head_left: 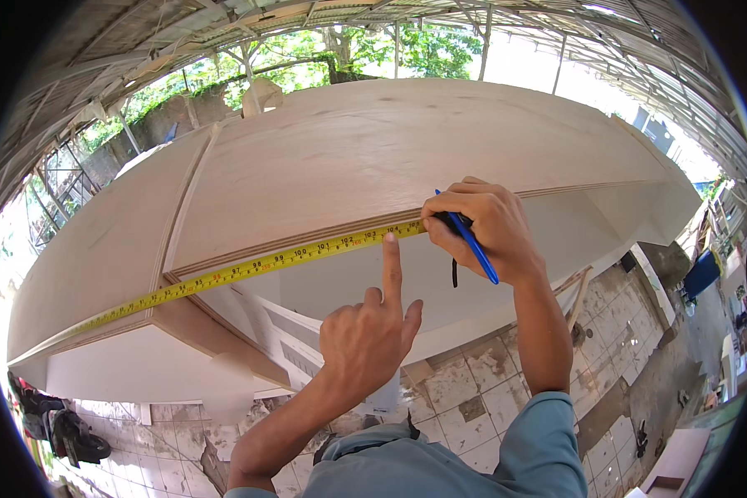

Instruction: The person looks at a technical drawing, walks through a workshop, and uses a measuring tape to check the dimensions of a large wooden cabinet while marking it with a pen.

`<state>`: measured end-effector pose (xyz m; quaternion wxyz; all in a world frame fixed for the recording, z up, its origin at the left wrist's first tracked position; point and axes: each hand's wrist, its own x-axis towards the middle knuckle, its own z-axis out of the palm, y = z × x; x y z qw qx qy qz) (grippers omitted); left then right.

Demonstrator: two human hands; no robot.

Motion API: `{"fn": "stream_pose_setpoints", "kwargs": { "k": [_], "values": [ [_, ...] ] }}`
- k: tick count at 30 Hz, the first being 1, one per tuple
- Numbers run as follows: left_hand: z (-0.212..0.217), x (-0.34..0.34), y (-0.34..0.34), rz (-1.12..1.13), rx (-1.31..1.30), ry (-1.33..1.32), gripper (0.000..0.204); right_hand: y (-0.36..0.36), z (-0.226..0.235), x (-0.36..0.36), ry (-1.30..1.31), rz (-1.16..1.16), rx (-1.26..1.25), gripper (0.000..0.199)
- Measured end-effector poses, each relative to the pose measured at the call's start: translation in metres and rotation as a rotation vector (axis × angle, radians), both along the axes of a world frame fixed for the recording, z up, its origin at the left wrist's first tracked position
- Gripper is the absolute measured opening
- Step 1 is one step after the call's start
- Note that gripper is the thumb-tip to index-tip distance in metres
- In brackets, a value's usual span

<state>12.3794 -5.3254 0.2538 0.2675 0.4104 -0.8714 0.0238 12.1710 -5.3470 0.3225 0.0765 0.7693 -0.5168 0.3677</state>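
Observation:
A yellow tape measure blade (303,251) is drawn out along the front plywood edge of a large wooden panel (332,166), running off to the far left corner. My right hand (485,220) grips the dark tape measure case, mostly hidden by the fingers, at the blade's right end. A blue pen (476,249) is tucked in the same hand, slanting down to the right, and a black strap hangs below. My left hand (363,332) holds nothing; its index finger points straight up and touches the blade's lower edge, thumb apart, the other fingers curled.
Beneath the panel are white inner boards and a wooden upright (220,340). A second plywood panel (108,257) adjoins on the left. Worn floor tiles (473,390) lie below. A motorbike (70,427) is at lower left; boards lie at lower right.

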Motion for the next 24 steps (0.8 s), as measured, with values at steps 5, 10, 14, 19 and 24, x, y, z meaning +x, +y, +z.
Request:
{"fn": "stream_pose_setpoints", "kwargs": {
  "k": [5, 10, 14, 19, 24],
  "values": [
    [0.003, 0.001, 0.0, -0.012, 0.009, -0.002, 0.092, -0.002, 0.002, -0.009, 0.026, 0.013, -0.003, 0.007],
    [0.0, 0.0, -0.001, -0.022, 0.002, 0.007, 0.092, -0.001, 0.002, -0.012, 0.009, -0.004, 0.019, 0.008],
    [0.003, -0.001, -0.001, -0.015, 0.028, -0.013, 0.094, -0.003, 0.003, -0.012, -0.001, -0.002, 0.032, 0.009],
    [0.001, -0.001, -0.003, -0.02, 0.02, -0.002, 0.095, -0.001, 0.006, -0.01, -0.007, -0.029, 0.079, 0.012],
    [0.002, -0.002, -0.002, -0.015, 0.042, -0.018, 0.096, 0.0, 0.007, -0.009, -0.005, -0.04, 0.102, 0.017]
  ]
}}
